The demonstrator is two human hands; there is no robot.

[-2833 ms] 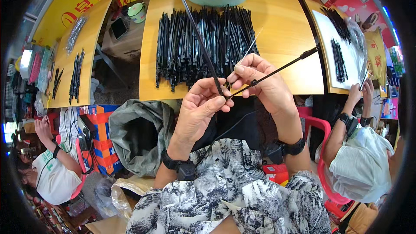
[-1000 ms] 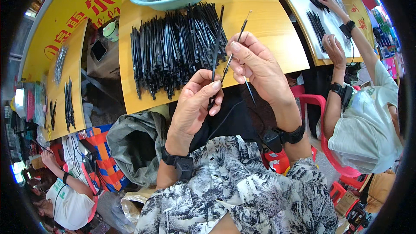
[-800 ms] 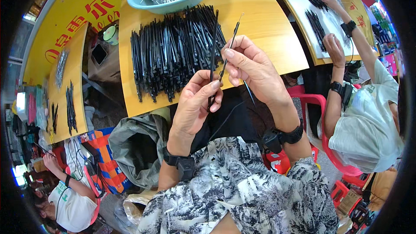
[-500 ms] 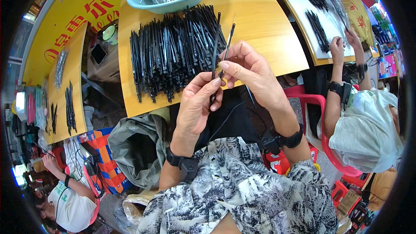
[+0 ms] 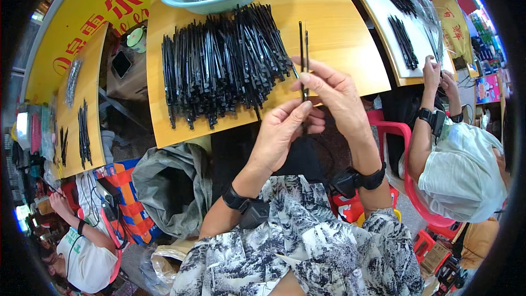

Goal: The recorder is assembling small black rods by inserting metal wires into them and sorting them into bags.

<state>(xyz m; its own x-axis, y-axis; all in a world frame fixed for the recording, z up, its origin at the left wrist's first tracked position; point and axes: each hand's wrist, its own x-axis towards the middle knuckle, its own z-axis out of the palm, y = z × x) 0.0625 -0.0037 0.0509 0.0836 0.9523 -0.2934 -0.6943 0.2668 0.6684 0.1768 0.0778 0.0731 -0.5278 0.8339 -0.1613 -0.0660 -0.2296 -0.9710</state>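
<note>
My left hand [image 5: 282, 134] pinches the lower end of a slim black rod [image 5: 301, 44] between thumb and fingers. Beside it, almost parallel, stands a second thin rod [image 5: 307, 49], dark with a fine light tip. The thumb and fingers of my right hand [image 5: 334, 96] close around the pair a little higher up. My fingers hide the rods' middle parts, and their exact kind is too small to make out. Just left of my hands, a wide pile of similar black rods [image 5: 219, 71] covers the front of the wooden table [image 5: 323, 16].
A pale blue basin [image 5: 219, 4] full of thin silvery pieces stands behind the pile. A grey sack [image 5: 170, 192] gapes open at my left. Other people work at side tables, one by a white board [image 5: 378, 8] on the right. A red chair [image 5: 405, 131] stands close to my right arm.
Both hands have shifted right and slightly toward me, away from the pile. The two rods, which leaned apart, now stand nearly upright and close together.
</note>
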